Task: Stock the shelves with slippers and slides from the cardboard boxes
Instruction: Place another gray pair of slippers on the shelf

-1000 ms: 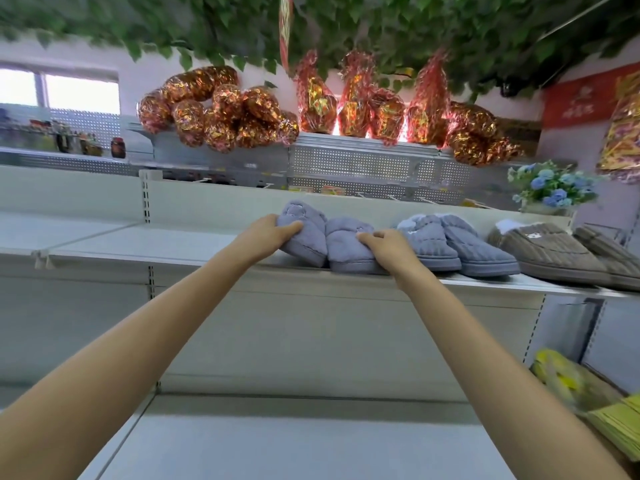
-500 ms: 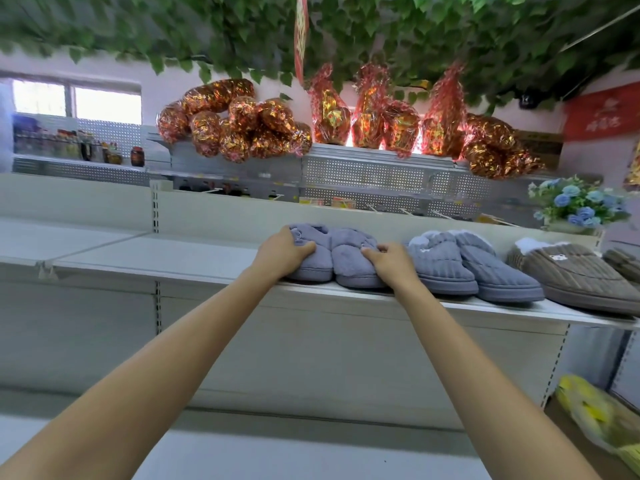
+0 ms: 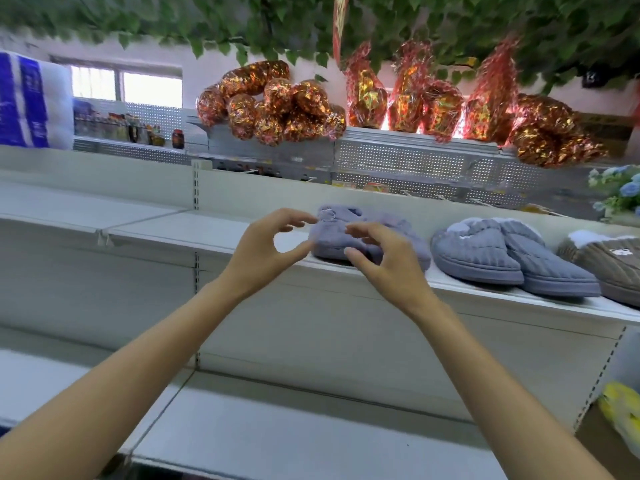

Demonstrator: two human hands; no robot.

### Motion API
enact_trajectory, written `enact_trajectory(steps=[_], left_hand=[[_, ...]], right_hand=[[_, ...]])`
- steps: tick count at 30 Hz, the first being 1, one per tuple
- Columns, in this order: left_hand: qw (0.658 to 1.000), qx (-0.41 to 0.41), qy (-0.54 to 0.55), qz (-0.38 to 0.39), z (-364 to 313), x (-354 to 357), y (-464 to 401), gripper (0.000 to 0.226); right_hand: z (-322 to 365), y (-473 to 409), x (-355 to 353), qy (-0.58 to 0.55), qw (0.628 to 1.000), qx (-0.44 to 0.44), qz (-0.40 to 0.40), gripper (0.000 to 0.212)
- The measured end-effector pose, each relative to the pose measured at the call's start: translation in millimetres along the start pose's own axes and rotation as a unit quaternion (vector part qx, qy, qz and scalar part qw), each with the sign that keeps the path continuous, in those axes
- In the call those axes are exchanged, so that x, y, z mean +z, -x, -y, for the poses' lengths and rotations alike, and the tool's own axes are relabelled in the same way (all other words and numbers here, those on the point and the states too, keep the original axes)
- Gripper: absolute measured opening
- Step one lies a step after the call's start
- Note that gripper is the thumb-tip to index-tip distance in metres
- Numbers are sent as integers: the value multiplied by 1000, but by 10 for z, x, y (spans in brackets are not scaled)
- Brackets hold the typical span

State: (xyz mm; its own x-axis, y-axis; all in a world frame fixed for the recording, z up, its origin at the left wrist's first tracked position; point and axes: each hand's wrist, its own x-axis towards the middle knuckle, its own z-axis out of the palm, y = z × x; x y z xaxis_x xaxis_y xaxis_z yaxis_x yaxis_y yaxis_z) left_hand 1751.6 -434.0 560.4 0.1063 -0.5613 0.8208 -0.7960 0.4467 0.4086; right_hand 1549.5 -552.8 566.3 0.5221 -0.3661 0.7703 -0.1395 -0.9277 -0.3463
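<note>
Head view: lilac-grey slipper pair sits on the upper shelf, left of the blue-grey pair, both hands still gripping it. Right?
Not quite. In the head view the left hand and right hand are open and off the lilac-grey slipper pair. It does sit on the upper shelf, left of the blue-grey pair.

You can read no text here; the blue-and-white package [image 3: 29,102] print is too blurred to read.

Green leaf garlands [image 3: 450,26] hang overhead; a bright window [image 3: 126,86] glows in the pale wall, above grey perforated metal shelving [image 3: 398,157].
</note>
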Motion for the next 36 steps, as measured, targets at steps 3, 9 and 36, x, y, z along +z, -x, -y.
enact_trajectory(steps=[3,9,36], left_hand=[[1000,-16,1,0,47,-251,343,30],[995,-77,-65,-7,250,-785,1152,33],[794,-576,-101,167,2396,-2861,5829,35]], right_hand=[[177,111,354,-31,997,-53,43,34],[472,320,1155,-117,982,-99,110,36],[1668,3076,5564,-188,795,243,523,49]])
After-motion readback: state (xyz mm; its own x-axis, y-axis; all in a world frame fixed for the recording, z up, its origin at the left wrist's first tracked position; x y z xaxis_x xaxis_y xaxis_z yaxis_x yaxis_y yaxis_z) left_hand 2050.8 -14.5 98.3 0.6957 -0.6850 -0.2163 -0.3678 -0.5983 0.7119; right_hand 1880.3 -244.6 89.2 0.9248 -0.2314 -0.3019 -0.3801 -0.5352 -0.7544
